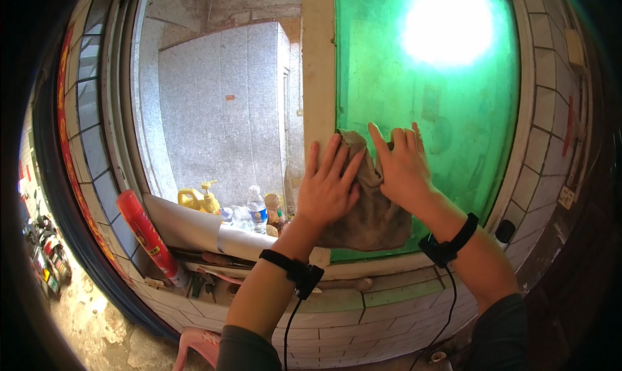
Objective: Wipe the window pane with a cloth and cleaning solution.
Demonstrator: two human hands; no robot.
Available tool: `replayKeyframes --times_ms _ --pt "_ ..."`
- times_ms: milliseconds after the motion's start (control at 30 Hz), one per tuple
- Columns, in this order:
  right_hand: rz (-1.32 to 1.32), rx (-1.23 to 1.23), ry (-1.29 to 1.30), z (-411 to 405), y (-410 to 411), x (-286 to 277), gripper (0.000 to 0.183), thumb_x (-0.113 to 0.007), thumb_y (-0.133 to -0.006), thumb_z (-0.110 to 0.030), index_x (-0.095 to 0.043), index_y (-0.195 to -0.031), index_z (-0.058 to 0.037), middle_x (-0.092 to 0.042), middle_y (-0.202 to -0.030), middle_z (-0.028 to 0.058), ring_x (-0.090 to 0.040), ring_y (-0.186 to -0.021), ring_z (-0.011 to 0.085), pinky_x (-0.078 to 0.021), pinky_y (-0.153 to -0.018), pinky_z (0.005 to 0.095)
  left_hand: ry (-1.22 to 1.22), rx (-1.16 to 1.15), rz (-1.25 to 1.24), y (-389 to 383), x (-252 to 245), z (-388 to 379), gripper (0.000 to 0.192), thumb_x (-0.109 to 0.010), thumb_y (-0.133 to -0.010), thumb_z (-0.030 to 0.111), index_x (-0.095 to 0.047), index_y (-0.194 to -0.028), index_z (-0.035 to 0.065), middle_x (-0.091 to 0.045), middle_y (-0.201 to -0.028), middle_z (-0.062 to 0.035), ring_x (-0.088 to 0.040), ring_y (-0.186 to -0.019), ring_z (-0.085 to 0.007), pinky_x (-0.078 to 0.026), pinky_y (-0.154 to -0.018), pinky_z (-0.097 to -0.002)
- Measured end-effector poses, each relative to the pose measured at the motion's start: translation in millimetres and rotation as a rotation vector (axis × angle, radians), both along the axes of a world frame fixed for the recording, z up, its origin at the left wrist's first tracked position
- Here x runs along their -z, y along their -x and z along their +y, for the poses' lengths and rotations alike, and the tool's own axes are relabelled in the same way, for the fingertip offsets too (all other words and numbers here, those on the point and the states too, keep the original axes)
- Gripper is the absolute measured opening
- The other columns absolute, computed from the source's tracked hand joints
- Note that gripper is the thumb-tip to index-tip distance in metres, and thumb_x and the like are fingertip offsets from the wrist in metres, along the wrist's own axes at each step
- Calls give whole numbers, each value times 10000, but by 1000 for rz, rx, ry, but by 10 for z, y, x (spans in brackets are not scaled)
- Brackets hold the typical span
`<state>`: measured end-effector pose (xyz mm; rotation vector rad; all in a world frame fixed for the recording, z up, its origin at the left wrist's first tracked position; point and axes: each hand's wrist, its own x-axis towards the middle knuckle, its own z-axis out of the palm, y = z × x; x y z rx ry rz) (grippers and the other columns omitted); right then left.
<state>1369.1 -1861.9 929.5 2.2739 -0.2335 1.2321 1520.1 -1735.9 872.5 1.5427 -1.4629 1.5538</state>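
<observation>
A damp-looking grey-brown cloth (376,220) hangs against the lower left part of a green-tinted window pane (461,143). My left hand (328,186) lies over the cloth's upper left side with its fingers spread, the outer ones reaching onto the pale window frame upright (318,70). At the cloth's right edge, my right hand (406,172) grips a fold, index finger extended upward and the other fingers bent near the glass. The right thumb and part of the fold are hidden. Both wrists wear black straps with small devices and cables.
On the tiled sill left stand a red spray can (148,237) and pliers-like tools (204,283). Behind the left opening are a yellow pump bottle (209,201) and plastic bottles (256,208). A pink plastic chair (197,346) is below; motorcycles (46,259) stand outside.
</observation>
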Motion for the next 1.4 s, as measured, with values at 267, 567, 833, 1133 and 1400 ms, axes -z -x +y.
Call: replayKeyframes --times_ms 267,567,833,1133,1400 --pt "11 29 -36 85 25 -101 851 -687 -822 -81 -372 -1608 -159 -520 -1141 205 -497 -1144 404 -253 -1224 600 -19 -41 25 53 -27 14 673 -691 -835 306 -554 -1471 133 -561 -1450 -167 -357 -1518 -353 -204 -1251 -622" --pt "-43 -86 -111 -81 -14 68 818 -736 -771 -33 -440 -1531 -96 -536 -1181 190 -515 -1163 398 -269 -1236 577 7 1 3 -10 10 3 711 -705 -789 299 -565 -1464 124 -552 -1410 -201 -368 -1496 -412 -226 -1227 -659" --pt "-148 -261 -13 -347 62 569 681 -676 -830 -60 -480 -1472 52 -405 -1603 200 -337 -1522 360 -247 -1255 576 8 40 -38 -36 23 14 685 -706 -763 281 -597 -1402 59 -554 -1388 -247 -393 -1471 -458 -240 -1215 -672" --pt "-13 -44 181 -70 -18 145 625 -561 -904 -157 -504 -1500 21 -382 -1640 131 -308 -1546 285 -155 -1269 594 35 48 -65 -64 50 16 624 -720 -755 279 -641 -1324 37 -577 -1356 -256 -429 -1447 -468 -270 -1196 -683" --pt "39 -52 163 59 -4 45 672 -567 -892 -151 -469 -1537 8 -342 -1673 91 -259 -1569 263 -120 -1269 613 26 65 -45 -73 91 27 647 -736 -747 289 -628 -1333 39 -574 -1368 -239 -431 -1446 -465 -267 -1196 -689"
